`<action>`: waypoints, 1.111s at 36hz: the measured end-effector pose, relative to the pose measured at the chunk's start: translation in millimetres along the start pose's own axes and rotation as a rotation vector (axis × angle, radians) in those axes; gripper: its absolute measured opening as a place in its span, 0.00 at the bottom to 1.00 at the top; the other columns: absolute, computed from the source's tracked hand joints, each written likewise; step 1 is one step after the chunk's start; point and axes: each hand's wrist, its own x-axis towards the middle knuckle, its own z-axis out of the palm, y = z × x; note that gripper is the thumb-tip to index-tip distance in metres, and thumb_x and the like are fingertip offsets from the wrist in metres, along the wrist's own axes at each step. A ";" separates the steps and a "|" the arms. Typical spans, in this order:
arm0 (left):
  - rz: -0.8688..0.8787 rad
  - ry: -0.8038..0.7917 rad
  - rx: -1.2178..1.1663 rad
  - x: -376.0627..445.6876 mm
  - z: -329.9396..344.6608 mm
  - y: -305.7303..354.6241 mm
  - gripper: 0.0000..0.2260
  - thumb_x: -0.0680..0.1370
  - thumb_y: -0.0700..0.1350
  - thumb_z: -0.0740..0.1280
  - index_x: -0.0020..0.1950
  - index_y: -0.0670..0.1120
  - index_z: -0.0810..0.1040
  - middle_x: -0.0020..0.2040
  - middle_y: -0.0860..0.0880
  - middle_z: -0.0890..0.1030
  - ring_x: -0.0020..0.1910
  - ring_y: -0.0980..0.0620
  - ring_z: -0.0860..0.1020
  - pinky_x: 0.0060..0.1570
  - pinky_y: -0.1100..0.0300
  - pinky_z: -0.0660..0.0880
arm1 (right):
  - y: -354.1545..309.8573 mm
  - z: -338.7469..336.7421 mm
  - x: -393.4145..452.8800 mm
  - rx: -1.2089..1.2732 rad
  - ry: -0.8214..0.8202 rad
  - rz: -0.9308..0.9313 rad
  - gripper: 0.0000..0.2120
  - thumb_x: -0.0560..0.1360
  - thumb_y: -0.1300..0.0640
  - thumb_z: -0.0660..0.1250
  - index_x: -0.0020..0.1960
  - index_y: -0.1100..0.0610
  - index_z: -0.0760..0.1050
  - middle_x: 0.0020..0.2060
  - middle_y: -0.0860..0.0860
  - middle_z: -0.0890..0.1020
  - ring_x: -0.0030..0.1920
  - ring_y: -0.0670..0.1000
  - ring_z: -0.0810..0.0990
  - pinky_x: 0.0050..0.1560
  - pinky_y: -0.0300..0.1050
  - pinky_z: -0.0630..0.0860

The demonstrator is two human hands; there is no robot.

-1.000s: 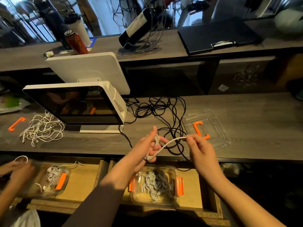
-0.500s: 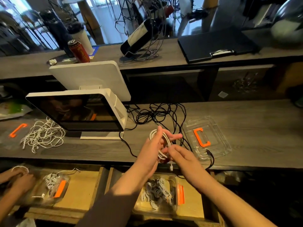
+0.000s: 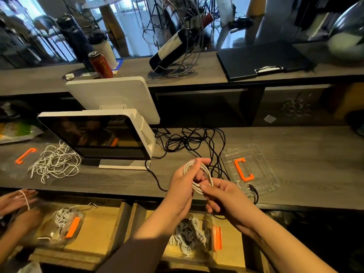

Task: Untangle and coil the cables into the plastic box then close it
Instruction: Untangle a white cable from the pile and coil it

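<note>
currently the left hand [image 3: 184,179] holds a small coil of white cable [image 3: 198,177] above the near edge of the grey wood-grain table [image 3: 305,154], its fingers curled through the loops. the right hand [image 3: 224,196] pinches the lower part of the same coil between thumb and fingers, so both hands are grasping the one cable.

status of work, as far as it can be judged:
- the clear plastic box with orange side clips [image 3: 213,239] sits open on the lower wooden shelf [image 3: 102,227], directly beneath the hands. it already contains several bundles of white and grey cable, so part of the load is stowed.
- the coil in hand looks nearly wound (a free tail cannot be made out) and has not yet gone into the box.
- the clear plastic lid with an orange handle [image 3: 250,170] lies flat on the table to the right of the hands, apart from the box; closing is not yet done.
- a loose tangle of black cable [image 3: 197,140] lies on the table behind the hands. whether it belongs to this load cannot be told.
</note>
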 end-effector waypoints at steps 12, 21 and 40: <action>0.039 -0.010 0.581 16.9 -29.7 -6.0 0.21 0.83 0.58 0.60 0.44 0.42 0.79 0.28 0.54 0.72 0.31 0.52 0.72 0.46 0.47 0.76 | -7.6 -8.6 -1.4 -0.216 -0.035 0.062 0.10 0.78 0.56 0.68 0.52 0.63 0.78 0.32 0.48 0.78 0.27 0.47 0.72 0.28 0.35 0.69; -0.015 -0.190 0.699 8.3 -33.8 -6.8 0.20 0.79 0.64 0.55 0.44 0.50 0.76 0.32 0.50 0.79 0.25 0.56 0.76 0.28 0.66 0.71 | -6.1 -12.2 -4.8 -0.237 -0.072 0.071 0.07 0.79 0.54 0.67 0.48 0.58 0.79 0.33 0.50 0.80 0.28 0.46 0.72 0.30 0.35 0.70; -0.031 0.130 0.258 -0.4 -34.5 -9.9 0.19 0.81 0.60 0.62 0.40 0.46 0.73 0.28 0.50 0.67 0.24 0.54 0.64 0.22 0.63 0.61 | 22.5 -5.0 1.9 -0.611 0.093 -0.126 0.11 0.82 0.51 0.61 0.44 0.50 0.79 0.32 0.44 0.78 0.33 0.39 0.74 0.36 0.34 0.69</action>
